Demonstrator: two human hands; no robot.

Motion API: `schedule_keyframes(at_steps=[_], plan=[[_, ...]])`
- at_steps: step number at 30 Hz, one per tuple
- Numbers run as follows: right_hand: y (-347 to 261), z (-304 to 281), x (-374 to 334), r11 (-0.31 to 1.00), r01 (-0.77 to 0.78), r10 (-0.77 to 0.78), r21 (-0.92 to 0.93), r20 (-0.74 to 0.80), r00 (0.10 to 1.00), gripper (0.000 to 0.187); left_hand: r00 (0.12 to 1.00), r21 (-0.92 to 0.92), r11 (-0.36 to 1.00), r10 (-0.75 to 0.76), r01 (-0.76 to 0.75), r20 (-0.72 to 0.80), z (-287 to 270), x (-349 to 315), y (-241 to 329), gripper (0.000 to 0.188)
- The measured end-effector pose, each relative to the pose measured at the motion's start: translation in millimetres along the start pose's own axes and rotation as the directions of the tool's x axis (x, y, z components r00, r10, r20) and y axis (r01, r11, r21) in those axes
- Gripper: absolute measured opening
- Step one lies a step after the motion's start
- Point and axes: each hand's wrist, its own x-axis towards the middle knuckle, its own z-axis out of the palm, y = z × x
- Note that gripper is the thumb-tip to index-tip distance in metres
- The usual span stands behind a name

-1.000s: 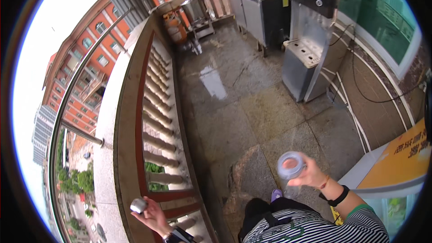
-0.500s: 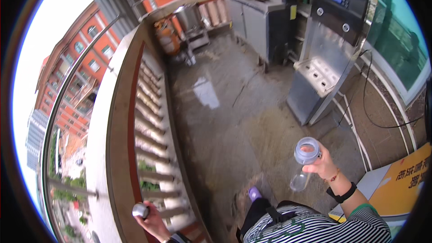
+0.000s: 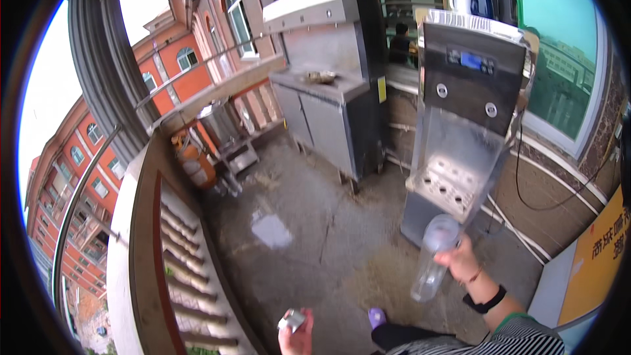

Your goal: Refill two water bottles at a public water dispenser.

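Note:
My right hand is closed round the upper part of a clear bottle, which tilts with its wide open mouth toward the upper right. No liquid shows inside it. Low in the picture, my left hand grips a small silver lid between its fingers. Beyond the bottle stands a steel water dispenser with a lit blue display, two round buttons and a drip tray with holes. Neither hand touches it.
Flasks and cups stand on top of the dispenser. A metal cabinet with a hood, a steel pot and an orange gas cylinder are farther back. A balustrade runs along the left. A yellow board is at right.
My view has swung up and to the right, bringing the dispenser nearer. My left hand, with the lid, has come away from the balustrade toward the middle. The right hand still holds the bottle.

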Motion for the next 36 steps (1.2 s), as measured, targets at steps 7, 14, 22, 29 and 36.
schedule_keyframes(at_steps=[7,14,22,29,36], plan=[[44,53,165,0.996,0.027,-0.015,-0.088,0.129,0.992,0.070,0.987,0.131,0.979,0.160,-0.157,-0.012,-21,104,52,0.044],[72,137,304,0.953,0.157,-0.062,-0.261,0.340,0.938,0.075,0.923,0.074,0.982,0.187,-0.172,-0.336,-58,175,74,0.044],[96,201,427,0.983,0.040,-0.022,-0.178,0.101,0.995,0.072,0.943,0.259,0.942,0.268,-0.213,-0.198,-67,366,163,0.033],[105,204,487,0.982,-0.017,-0.014,-0.191,-0.161,0.987,0.065,0.991,0.304,0.950,0.036,-0.074,0.129,-7,580,181,0.033],[87,179,592,0.945,0.053,-0.143,-0.322,-0.265,0.954,0.062,0.955,0.348,0.932,-0.190,0.102,0.228,48,719,138,0.028]])
